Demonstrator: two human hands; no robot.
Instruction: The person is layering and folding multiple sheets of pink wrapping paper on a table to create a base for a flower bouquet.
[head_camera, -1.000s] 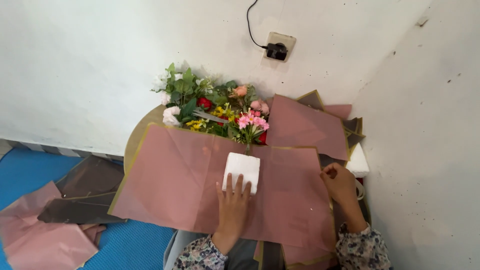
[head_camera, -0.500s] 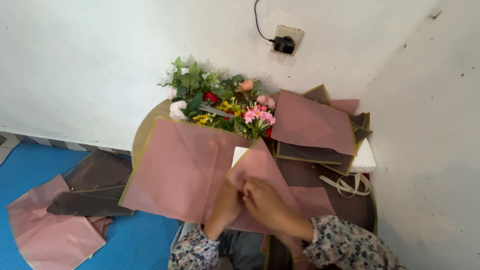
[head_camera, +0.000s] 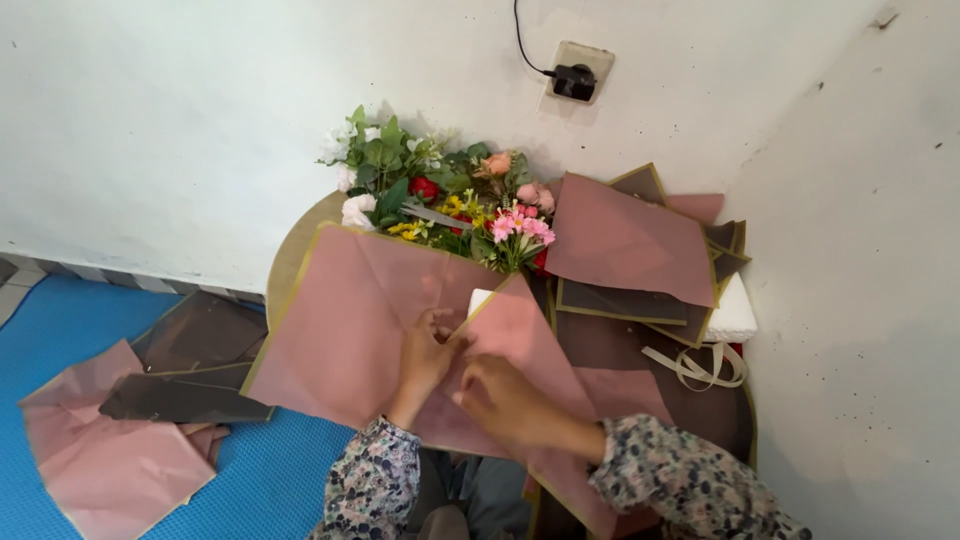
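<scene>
No packages, labels, signs or screens appear in this overhead view of a small round table against a white wall; nothing on the table, the wall or the floor carries a label or display.
</scene>
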